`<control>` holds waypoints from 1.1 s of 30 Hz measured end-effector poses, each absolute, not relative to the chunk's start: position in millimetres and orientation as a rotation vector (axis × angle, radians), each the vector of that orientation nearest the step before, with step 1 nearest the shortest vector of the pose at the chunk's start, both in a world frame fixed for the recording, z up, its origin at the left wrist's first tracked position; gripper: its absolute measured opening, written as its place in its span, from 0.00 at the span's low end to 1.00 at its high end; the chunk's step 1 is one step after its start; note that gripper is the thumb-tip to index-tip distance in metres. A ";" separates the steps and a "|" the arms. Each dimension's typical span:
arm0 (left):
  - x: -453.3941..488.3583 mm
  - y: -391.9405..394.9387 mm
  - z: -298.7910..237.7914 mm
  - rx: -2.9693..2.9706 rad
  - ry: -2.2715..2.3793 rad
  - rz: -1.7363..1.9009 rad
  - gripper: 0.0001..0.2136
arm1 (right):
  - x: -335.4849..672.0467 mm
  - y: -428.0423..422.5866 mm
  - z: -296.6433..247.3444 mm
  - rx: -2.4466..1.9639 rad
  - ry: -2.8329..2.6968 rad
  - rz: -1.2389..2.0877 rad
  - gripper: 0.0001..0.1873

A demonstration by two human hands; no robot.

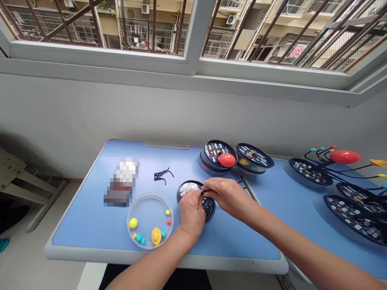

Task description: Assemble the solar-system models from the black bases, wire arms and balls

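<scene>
A round black disc with printed labels (209, 208) lies on the blue table in front of me, partly hidden by both hands. My left hand (192, 211) rests over its near left side, fingers bent together at the disc's middle. From the right, my right hand (225, 195) pinches a small black part (202, 193) just above the disc, close to my left fingertips. Left of the hands sits a clear round tray (130, 237) holding yellow, blue, red and orange balls, with a ringed yellow planet (156, 236) among them. Behind the tray lies a black piece with thin curved arms (163, 175).
Two black-topped round containers stand at the back, one with a red ball (226, 160) on top. Assembled planet models (311, 171) occupy the adjoining right table. A pixelated object (122, 181) lies at left. The wall and window (193, 76) border the far side.
</scene>
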State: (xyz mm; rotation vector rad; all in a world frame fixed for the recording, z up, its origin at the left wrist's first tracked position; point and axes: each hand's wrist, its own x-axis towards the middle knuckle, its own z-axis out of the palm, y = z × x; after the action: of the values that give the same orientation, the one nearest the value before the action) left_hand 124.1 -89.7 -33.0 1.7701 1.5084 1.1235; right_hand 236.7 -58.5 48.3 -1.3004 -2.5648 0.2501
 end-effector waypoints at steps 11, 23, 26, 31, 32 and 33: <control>119.9 -87.8 -29.8 1.819 1.470 1.154 0.11 | 250.6 -104.7 53.2 -1.257 -2.073 0.288 0.08; 120.9 -95.8 -22.4 1.727 1.542 1.140 0.11 | 230.0 -119.9 -0.2 -1.443 -1.495 0.768 0.10; 118.6 -104.5 -12.3 1.598 1.581 1.149 0.16 | 227.8 -115.4 -7.7 -1.436 -1.407 0.800 0.13; 117.5 -104.7 14.6 1.704 1.601 1.161 0.15 | 223.0 -106.4 -13.3 -1.418 -1.373 0.892 0.16; 117.5 -101.5 18.8 1.757 1.610 1.128 0.13 | 221.5 -104.5 -12.5 -1.414 -1.389 0.909 0.15; 117.6 -97.7 22.2 1.807 1.618 1.085 0.11 | 220.0 -102.7 -11.2 -1.412 -1.402 0.924 0.13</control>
State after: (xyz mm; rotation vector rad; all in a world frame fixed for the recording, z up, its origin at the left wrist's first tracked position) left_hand 117.6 -97.7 22.2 1.8067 1.6179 1.0848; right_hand 220.0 -102.7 -11.2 -1.4119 -1.4019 0.9241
